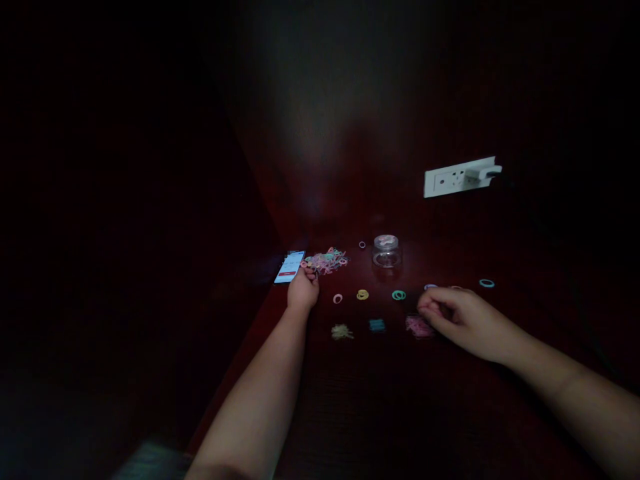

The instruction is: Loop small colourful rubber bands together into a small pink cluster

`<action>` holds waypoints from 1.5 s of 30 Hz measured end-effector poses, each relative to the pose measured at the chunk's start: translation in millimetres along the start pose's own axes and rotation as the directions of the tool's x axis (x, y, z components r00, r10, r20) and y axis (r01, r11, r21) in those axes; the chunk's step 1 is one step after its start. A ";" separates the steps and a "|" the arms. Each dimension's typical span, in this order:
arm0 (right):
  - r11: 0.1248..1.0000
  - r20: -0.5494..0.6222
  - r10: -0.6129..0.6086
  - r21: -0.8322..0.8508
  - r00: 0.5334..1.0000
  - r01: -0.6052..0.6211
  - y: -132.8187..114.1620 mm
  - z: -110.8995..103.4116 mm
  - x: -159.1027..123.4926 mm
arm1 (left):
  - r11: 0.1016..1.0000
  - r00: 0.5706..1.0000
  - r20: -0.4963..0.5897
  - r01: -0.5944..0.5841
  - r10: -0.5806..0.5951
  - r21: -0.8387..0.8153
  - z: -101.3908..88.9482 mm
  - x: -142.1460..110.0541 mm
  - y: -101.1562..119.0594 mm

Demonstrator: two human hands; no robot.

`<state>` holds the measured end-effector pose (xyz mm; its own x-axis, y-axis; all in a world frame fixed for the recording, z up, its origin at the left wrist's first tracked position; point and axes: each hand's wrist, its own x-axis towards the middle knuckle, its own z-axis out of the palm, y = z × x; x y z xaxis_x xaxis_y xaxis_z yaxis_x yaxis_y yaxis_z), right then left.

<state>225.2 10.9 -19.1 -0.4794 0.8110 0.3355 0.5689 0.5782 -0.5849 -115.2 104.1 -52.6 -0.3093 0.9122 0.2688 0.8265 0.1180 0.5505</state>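
My left hand (303, 289) is closed at the near edge of a loose heap of small multicoloured bands (327, 261), its fingertips touching the heap. Whatever it pinches is too small to make out. Fingers curled together, my right hand (463, 319) hovers at a small pink pile (419, 326); I cannot see what is between its fingertips. Left of that lie a blue bundle (377, 325) and a pale yellow pile (342, 331). Behind them is a row of ring-shaped bands: a pink one (338, 299), yellow ones (363, 295), green ones (399, 295) and a blue one (487, 283). My right hand partly hides a purple one (430, 287).
A lit phone (290, 267) lies left of the heap, near the table's left edge. Toward the wall stand a clear lidded jar (387, 252) and a single pale ring (363, 245). A wall socket (459, 178) holds a white plug. The surroundings are very dark.
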 end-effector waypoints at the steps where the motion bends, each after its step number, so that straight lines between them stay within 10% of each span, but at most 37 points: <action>1: 1.000 0.003 0.001 0.003 1.000 -0.001 0.6 0.1 0.0 | 1.000 1.000 0.003 0.000 0.000 -0.001 -0.7 -0.2 0.3; 22: 1.000 0.030 0.017 0.020 0.999 -0.017 -0.4 -1.0 -0.5 | 1.000 1.000 0.024 0.001 -0.001 -0.003 -3.2 5.4 -6.4; 33: 1.000 -0.006 0.002 0.013 1.000 -0.002 -0.1 0.1 -0.8 | 0.951 0.989 -0.001 -0.143 0.149 -0.273 4.4 3.3 0.5; 41: 0.998 -0.174 0.064 0.000 0.983 -0.065 2.2 -5.0 2.3 | 0.807 0.923 -0.023 -0.348 0.385 -0.478 -0.1 -22.9 31.7; 45: 0.989 -0.359 0.145 0.028 0.922 -0.144 11.3 -18.5 3.9 | 0.685 0.805 -0.078 -0.547 0.588 -0.481 -7.5 -50.7 55.9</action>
<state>242.1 22.3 -10.7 -0.1199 0.8636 0.4897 0.6134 0.4523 -0.6474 -56.9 61.5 -29.5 0.2006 0.7733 0.6015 0.5092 -0.6068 0.6103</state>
